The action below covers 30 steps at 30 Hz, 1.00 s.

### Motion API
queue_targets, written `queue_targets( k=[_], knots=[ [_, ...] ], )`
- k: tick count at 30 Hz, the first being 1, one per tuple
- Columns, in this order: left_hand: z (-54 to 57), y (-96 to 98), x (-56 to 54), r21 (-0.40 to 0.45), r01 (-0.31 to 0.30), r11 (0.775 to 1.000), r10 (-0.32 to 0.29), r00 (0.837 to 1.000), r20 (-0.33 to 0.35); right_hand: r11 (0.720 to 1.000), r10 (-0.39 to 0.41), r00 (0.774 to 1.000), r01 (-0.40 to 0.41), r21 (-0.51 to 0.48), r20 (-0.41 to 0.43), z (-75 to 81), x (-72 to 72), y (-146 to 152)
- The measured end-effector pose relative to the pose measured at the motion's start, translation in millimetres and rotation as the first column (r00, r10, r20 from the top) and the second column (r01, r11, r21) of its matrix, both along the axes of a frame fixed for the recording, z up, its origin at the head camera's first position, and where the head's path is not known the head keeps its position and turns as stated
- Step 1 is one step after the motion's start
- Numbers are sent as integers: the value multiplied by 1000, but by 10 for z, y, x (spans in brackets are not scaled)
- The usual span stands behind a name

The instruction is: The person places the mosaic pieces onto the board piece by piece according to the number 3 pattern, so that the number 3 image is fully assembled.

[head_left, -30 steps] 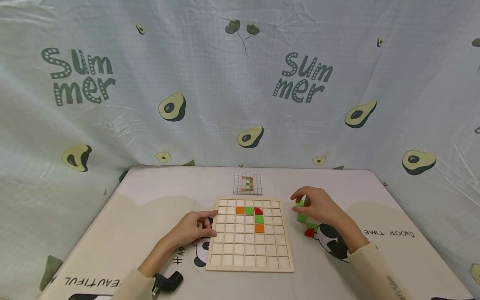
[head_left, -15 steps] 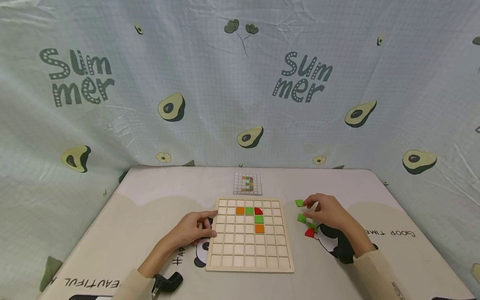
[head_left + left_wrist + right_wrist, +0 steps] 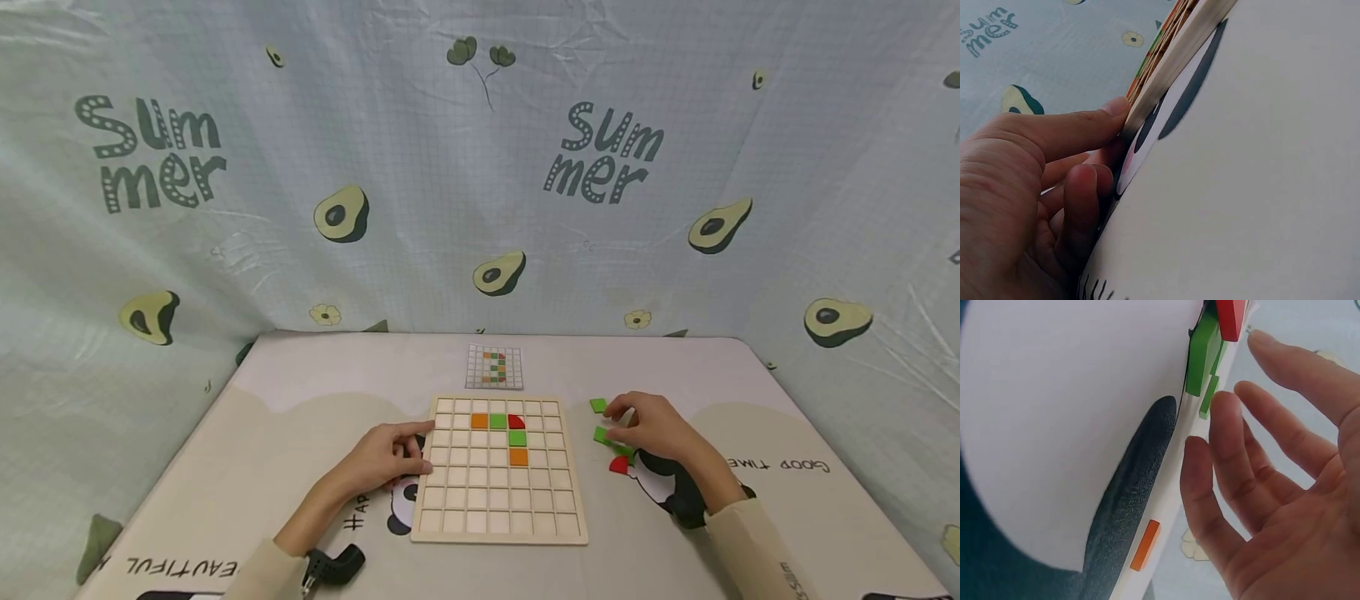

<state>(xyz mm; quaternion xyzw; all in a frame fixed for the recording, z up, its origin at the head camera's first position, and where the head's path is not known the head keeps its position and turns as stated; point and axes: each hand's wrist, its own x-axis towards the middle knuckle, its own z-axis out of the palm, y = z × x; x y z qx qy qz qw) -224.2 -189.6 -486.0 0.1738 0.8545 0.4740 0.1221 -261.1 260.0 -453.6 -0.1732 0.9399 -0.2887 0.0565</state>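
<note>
A wooden grid board (image 3: 477,498) lies in the middle of the table. Set in its cells are orange and green squares and a red quarter-round tile (image 3: 516,422). At the board's left edge, my left hand (image 3: 371,458) touches the frame with index finger and thumb; its other fingers bend inward in the left wrist view. To the right, my right hand (image 3: 651,427) hovers over loose tiles, fingers apart and holding nothing. Near its fingertips lie a green square tile (image 3: 597,405), another green tile (image 3: 1204,356) and a red tile (image 3: 619,465).
Behind the board lies a small card (image 3: 471,367) printed with a coloured grid pattern. An orange tile (image 3: 1144,545) shows beyond the right hand in the right wrist view. A black curved object (image 3: 337,567) sits by the left wrist. A printed curtain (image 3: 420,167) closes off the back.
My right hand has drawn back to the right and slightly down from the farthest green tile, uncovering it. In the last half second it barely moves. The left hand stays at the board's edge.
</note>
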Motion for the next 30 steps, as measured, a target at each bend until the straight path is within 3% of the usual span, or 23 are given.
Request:
queue_targets(
  k=[12,20,30],
  knots=[
    [7,-1,10,-1,-8,1000,8,1000,3,999,35,999,-34,-4,33,-37,11,-1],
    [11,5,8,-3,-5,1000,5,1000,0,995,96,995,-96,-4,2,-63,23,24],
    [6,7,4,-5,-9,1000,9,1000,-7,993,117,993,-117,1,-10,-64,7,23]
  ],
)
